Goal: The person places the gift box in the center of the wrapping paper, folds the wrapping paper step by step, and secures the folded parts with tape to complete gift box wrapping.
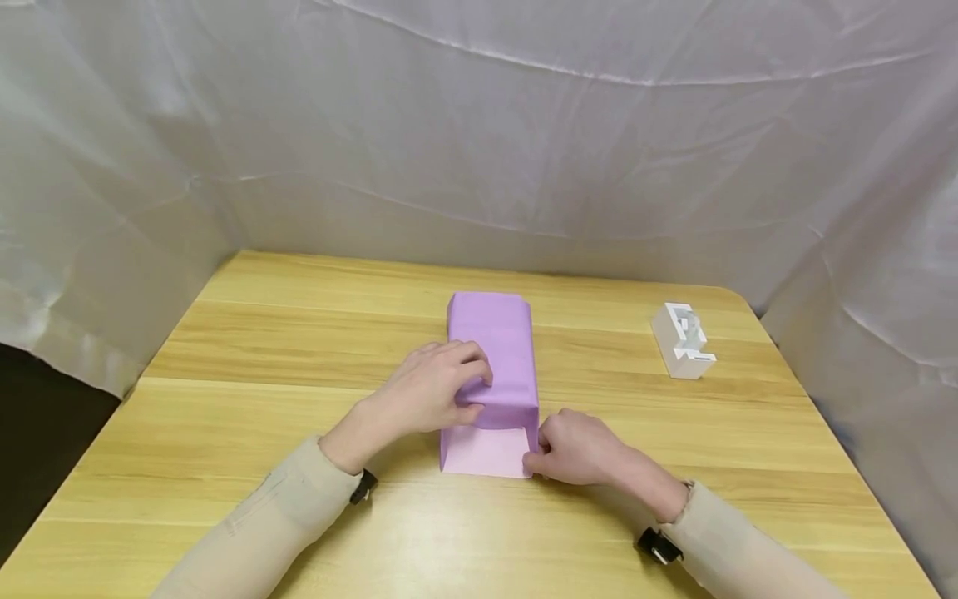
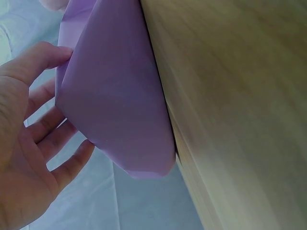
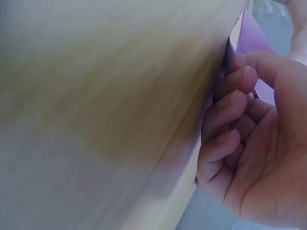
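Left hand [image 1: 434, 387] rests kinda loosely spread on that purple package [image 1: 497, 333] mid-frame, right hand [image 1: 582, 449] pinches its lower-right flap [image 1: 532, 434].

The place was a curtained-off booth in wider surroundings whose kind could not be told: creased, pale grey, satiny fabric sheets [image 1: 479, 125] hung behind and beside a yellow wood-grain bench [image 1: 299, 349].

- Right hand [image 3: 261, 148]: fingers curled, thumb and index finger pinching the paper's edge.
- Paper [image 3: 254, 36]: purple, folded, extending left from the fingertips.
- Table [image 3: 100, 91]: wood-grained, blurred, beneath the hand.
- Left hand [image 3: 298, 28]: only partly visible, beyond the paper.
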Demonstrator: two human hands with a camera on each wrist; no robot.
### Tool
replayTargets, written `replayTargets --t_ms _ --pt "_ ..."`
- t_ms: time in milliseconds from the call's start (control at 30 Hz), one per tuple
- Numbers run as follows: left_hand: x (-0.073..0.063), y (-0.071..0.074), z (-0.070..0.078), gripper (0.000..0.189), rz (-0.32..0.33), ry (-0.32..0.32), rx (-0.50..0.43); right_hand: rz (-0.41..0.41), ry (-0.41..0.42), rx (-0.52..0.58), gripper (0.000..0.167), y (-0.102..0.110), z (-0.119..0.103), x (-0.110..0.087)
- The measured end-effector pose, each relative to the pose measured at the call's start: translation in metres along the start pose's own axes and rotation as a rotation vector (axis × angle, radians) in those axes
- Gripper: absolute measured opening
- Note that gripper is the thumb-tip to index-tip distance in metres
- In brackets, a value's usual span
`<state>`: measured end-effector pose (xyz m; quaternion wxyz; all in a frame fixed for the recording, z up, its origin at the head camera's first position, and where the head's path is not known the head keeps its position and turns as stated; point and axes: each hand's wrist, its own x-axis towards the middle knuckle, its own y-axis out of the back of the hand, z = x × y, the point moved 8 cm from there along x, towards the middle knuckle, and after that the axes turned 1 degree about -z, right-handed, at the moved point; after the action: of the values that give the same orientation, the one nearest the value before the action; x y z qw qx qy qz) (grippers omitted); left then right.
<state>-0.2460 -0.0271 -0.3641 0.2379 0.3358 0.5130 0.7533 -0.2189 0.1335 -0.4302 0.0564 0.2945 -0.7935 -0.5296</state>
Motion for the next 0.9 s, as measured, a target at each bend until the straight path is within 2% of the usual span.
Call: replayTargets --t_ms 267,433,567,800,900 --pt "0.000 0.000 0.000 0.032 -0.005 0.005 0.000 -0.020 0.008 0.033 0.040 -0.001 -0.004 -0.003" --pt "0.000 -0.001 0.000 0.032 -0.013 0.007 0.000 -0.077 0.055 0.069 0.039 -0.005 -0.008 -0.006" --pt "0.000 0.000 0.000 0.032 -0.012 0.009 -0.005 -0.085 0.076 0.079 0.039 -0.006 -0.011 -0.006" --pt "0.000 0.000 0.000 0.032 -0.018 0.013 -0.005 -0.104 0.043 0.133 0.038 -0.005 -0.004 -0.006" --pt "0.000 0.000 0.000 0.032 -0.018 0.011 -0.005 -0.064 0.018 0.146 0.037 0.001 0.001 -0.005"
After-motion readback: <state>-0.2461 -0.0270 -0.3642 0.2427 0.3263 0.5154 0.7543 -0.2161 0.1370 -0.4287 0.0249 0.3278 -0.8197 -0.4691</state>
